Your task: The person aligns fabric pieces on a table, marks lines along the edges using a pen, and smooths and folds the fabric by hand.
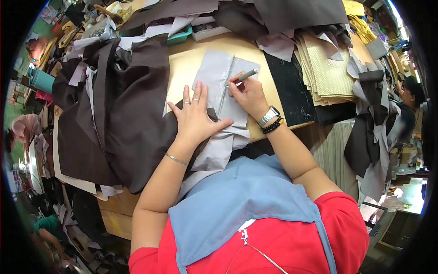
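Note:
Light grey fabric (212, 64) lies over a pale board (180, 64) in front of me. My right hand (248, 93) is closed round a grey pen (247, 75), whose lower end is at the fabric near a lengthwise line or seam. Spread flat with fingers apart, my left hand (196, 112) presses on the grey fabric and the edge of dark brown cloth (137, 105). That cloth is heaped to the left of the hand.
Stacked pale woven sheets (324, 73) lie at the right beside black cloth (289, 82). A teal tray (180, 35) and dark fabric pieces (301, 16) are at the back. A person (408, 98) is at the far right, another (48, 226) at lower left.

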`<state>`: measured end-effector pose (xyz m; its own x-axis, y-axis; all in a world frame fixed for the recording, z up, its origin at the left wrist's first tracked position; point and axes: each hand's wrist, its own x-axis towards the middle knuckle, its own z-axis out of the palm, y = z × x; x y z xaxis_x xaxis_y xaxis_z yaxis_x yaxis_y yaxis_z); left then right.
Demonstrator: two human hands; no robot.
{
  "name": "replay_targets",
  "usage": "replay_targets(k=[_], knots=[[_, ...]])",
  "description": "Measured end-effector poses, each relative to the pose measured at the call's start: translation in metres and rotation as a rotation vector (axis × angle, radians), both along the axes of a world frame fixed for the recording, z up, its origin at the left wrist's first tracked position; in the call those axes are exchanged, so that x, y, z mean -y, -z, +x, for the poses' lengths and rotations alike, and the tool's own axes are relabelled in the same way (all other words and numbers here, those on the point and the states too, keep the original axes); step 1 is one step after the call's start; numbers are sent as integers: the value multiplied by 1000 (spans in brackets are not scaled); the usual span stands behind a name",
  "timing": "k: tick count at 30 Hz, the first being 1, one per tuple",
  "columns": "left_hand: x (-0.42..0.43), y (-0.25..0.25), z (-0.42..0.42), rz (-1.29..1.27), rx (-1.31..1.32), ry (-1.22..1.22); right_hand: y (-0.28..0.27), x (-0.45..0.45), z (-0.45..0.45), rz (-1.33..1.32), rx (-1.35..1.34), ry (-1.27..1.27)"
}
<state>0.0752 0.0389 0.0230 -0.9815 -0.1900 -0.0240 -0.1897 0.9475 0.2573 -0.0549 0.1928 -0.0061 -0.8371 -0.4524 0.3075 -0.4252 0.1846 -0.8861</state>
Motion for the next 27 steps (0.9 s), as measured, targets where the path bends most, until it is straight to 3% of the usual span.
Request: replay_targets(k=[5,9,19,27], knots=[[0,2,0,-8,-3,2,-3,-6,-23,-102,149,126],[1,2,0,5,-8,2,-15,-12,-18,-172,218,57],[1,5,0,-11,-18,5,0,-12,4,-114,-6,-174],[2,7,0,-22,-27,6,2,-11,6,-87,-65,-215]])
